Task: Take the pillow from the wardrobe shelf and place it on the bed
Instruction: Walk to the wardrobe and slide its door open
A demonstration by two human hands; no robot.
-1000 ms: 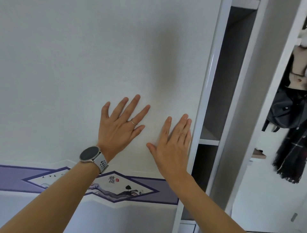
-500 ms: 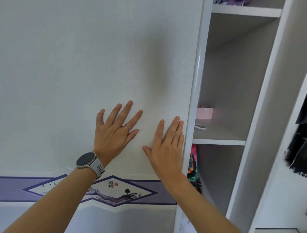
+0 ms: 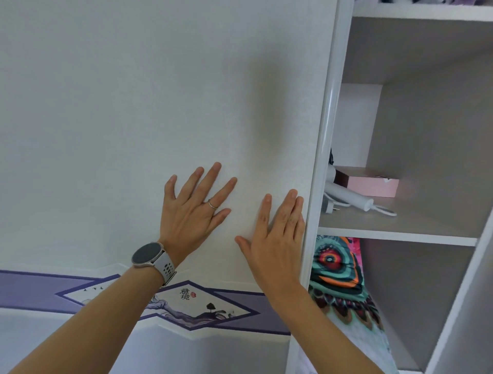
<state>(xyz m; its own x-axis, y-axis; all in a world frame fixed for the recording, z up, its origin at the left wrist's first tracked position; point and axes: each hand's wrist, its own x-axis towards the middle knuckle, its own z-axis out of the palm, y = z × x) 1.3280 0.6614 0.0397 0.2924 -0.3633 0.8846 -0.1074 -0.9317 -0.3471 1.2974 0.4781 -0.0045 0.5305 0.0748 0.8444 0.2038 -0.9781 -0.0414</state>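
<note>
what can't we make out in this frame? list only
- Colourful patterned fabric in the lower compartment, head view: its left part hidden by the sliding door edge and the right hand; can't confirm it's the pillow.
- Top shelf items: cut off by the upper frame edge.
- White appliance by the pink box: partly behind the door edge.
- Bed: not in view.
- Left hand: palm contact hidden.

White wardrobe door [image 3: 160, 93] with purple band, grey shelf [image 3: 413, 216], pink box [image 3: 373, 185], teal-orange patterned pillow [image 3: 336, 267]
</note>
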